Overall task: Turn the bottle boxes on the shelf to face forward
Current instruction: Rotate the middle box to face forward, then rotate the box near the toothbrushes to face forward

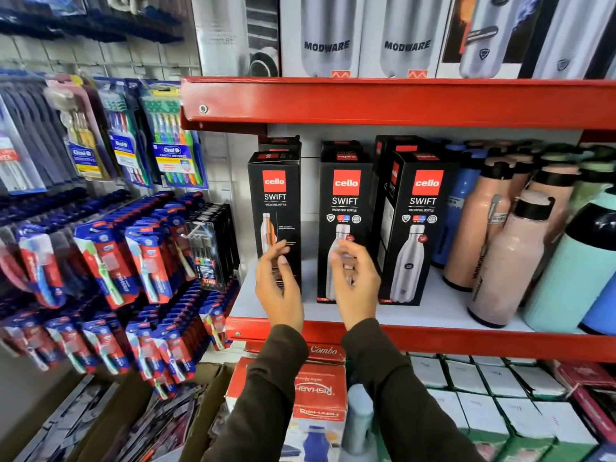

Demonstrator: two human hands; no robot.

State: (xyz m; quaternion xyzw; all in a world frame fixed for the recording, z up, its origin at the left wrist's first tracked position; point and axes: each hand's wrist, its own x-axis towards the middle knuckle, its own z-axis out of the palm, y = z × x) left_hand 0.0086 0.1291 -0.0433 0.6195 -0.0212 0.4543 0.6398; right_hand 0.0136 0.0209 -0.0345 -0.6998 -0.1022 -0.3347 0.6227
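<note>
Three black Cello Swift bottle boxes stand on the white shelf board (pixel 433 311) with the red front lip. The left box (pixel 275 201) shows a face with a small bottle picture and text. The middle box (pixel 345 201) and the right box (pixel 421 208) show the large silver bottle picture. More black boxes stand behind them. My left hand (pixel 278 288) hovers in front of the left box's lower half, fingers apart, holding nothing. My right hand (pixel 355 281) is raised before the middle box's lower part, fingers loosely curled and empty. Whether either hand touches a box I cannot tell.
Pink, blue and mint bottles (pixel 506 255) crowd the shelf's right side. Modware boxes (pixel 326 38) fill the shelf above. Toothbrush packs (pixel 140 261) hang on the wall at left. Red Rishabh boxes (pixel 316 395) and white cartons (pixel 493 388) sit on the shelf below.
</note>
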